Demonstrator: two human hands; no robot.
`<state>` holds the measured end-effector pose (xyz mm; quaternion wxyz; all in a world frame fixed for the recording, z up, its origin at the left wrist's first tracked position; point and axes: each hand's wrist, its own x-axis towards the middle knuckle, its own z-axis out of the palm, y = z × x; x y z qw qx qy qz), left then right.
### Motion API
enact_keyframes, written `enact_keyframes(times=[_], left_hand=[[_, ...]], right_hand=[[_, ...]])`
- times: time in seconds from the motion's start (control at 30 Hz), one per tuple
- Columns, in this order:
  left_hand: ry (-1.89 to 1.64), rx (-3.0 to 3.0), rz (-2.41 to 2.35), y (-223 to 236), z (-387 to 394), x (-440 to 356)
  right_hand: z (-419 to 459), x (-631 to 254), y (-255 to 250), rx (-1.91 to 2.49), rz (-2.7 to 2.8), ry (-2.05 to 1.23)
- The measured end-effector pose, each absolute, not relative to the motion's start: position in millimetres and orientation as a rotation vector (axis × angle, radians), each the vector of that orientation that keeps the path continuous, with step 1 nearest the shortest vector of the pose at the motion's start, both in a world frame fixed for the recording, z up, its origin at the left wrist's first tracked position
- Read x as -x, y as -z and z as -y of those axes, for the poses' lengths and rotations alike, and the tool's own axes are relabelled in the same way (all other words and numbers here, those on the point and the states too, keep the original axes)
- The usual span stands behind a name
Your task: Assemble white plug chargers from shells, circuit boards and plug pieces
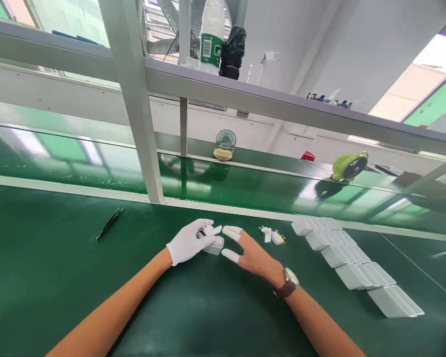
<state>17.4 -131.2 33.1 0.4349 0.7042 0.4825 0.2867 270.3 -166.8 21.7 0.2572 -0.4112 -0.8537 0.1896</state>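
Observation:
My left hand (189,242), in a white glove, is closed with its fingertips on a small white piece (216,230); its exact kind cannot be made out. Just below that piece a small white box (214,246) rests on the green table, partly covered by the gloved fingers. On the other side of the box is my right hand (250,253), bare but for white finger cots. Its thumb and fingers are apart, with nothing between them. Small white parts (272,235), one with a yellow mark, lie beyond the right hand.
Tweezers (110,224) lie at the left on the green table (178,307). Rows of white boxes (349,258) stand at the right. A white frame post (141,114) rises behind the hands, with a green belt (245,188) past it. A bottle (211,42) stands on the shelf above.

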Motion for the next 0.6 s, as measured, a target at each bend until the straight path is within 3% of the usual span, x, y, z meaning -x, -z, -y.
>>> enact_keyframes(times=[0.23, 0.6], left_hand=[[-0.599, -1.722, -1.201, -33, 126, -14], [-0.691, -1.587, -1.048, -25, 132, -23]], right_hand=[[162, -243, -2, 1.002, 2.071, -0.727], [172, -249, 14, 1.047, 2.243, -0.309]])
